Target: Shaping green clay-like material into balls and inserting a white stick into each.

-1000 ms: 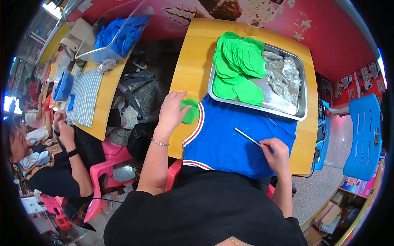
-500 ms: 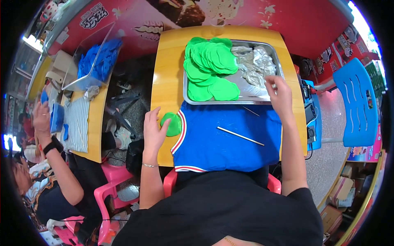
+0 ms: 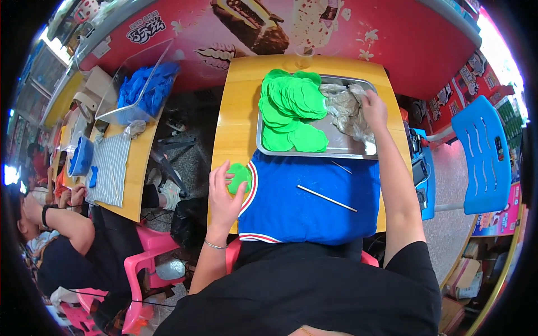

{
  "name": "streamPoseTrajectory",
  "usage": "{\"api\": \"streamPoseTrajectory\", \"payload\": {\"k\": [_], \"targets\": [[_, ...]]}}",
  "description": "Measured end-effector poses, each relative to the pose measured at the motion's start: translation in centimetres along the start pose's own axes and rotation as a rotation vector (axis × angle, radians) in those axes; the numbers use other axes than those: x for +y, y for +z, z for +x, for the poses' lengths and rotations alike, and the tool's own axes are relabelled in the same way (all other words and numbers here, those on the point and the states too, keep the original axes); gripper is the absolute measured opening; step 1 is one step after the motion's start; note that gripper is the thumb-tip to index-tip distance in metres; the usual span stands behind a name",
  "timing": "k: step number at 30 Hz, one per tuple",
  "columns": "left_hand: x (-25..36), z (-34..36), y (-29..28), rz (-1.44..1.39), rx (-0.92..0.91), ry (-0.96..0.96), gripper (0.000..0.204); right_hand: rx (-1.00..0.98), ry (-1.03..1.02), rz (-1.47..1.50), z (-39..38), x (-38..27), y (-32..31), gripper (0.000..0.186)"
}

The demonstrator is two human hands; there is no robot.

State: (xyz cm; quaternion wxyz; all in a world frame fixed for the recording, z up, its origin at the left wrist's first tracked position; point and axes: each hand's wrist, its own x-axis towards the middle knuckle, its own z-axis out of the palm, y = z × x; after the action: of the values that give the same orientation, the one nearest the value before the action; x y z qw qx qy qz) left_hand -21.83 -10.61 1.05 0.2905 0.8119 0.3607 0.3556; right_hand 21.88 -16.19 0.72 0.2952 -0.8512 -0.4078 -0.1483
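Observation:
My right hand [image 3: 374,111] reaches into the metal tray [image 3: 314,154]; its fingers are closed on the edge of a crumpled translucent plastic sheet [image 3: 348,111]. Flat, rounded bright green pieces [image 3: 294,95] lie stacked in the tray's left part. At the left edge of the blue cloth [image 3: 314,207] my left hand [image 3: 225,196] is open, thumb apart from the fingers. It hovers close beside a shiny green round lump [image 3: 239,178], partly hidden by its fingers. A thin pale stick [image 3: 327,199] lies on the cloth, with a shorter, thinner stick [image 3: 342,167] nearer the tray.
A clear cup [image 3: 304,56] stands at the yellow table's [image 3: 241,106] far edge. To the left, another person [image 3: 67,229] sits by a second table holding a striped cloth [image 3: 109,168] and a clear bin of blue pieces [image 3: 145,92]. A blue chair [image 3: 479,157] is at the right.
My right hand has moved from the tray's right rim onto the crumpled plastic and closed on it. The plastic has shifted shape. My left hand stays by the green lump. The other person's raised arm has lowered.

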Motion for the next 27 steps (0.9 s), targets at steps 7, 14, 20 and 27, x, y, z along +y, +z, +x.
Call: {"api": "streamPoseTrajectory", "payload": {"k": [7, 14, 20, 27], "targets": [[4.3, 0.4, 3.1, -0.666, -0.22, -0.125, 0.06, -0.427, -0.025, 0.842, -5.8, -6.8, -8.2, 0.019], [9.5, 0.7, 6.1, -1.057, -0.614, -0.309, 0.039, -0.708, -0.056, 1.11, -13.8, -14.0, -11.6, 0.017], [8.1, -0.8, 7.5, -1.141, -0.606, -0.395, 0.016, -0.556, 0.196, 1.21, -15.9, -14.0, -10.6, 0.02], [8.6, -0.9, 6.9, -1.305, -0.241, -0.534, 0.016, -0.621, 0.146, 1.233, -19.2, -14.9, -9.3, 0.053]]}}
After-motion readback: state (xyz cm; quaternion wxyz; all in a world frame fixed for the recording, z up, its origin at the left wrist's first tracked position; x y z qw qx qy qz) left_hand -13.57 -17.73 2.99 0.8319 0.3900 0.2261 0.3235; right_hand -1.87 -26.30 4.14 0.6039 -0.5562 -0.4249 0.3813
